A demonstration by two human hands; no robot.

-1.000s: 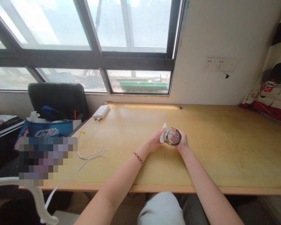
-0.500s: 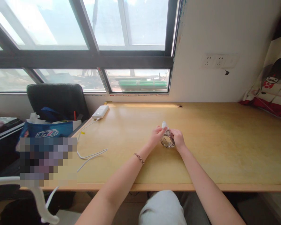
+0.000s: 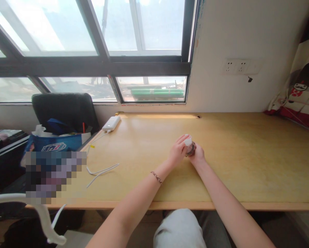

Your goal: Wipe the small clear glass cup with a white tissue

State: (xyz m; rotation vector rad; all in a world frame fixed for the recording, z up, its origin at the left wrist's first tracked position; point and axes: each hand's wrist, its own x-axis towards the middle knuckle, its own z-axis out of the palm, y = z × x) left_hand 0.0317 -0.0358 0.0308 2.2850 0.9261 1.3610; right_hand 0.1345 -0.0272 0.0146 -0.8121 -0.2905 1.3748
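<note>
Both hands meet above the middle of the wooden table. My right hand [image 3: 199, 154] is closed around the side of a small, round, see-through thing [image 3: 190, 149] with a dark shiny rim. It looks like glass, but I cannot make out its exact kind. From the left, my left hand [image 3: 177, 151] presses a white tissue [image 3: 188, 141] against the upper part of it, fingers bent over the top. Part of the round thing is hidden behind the fingers and the tissue.
On the table's [image 3: 247, 165] left side lies a white power bank [image 3: 111, 123] with a white cable [image 3: 103, 170]. A blue bag [image 3: 55, 141] rests on a black chair [image 3: 65, 106] beyond the left edge. Curtain [image 3: 302, 89] hangs at right.
My left hand has shifted right and turned over the round thing, bringing the tissue against it. The round thing has tilted and is more covered, with my right hand gripping its side.
</note>
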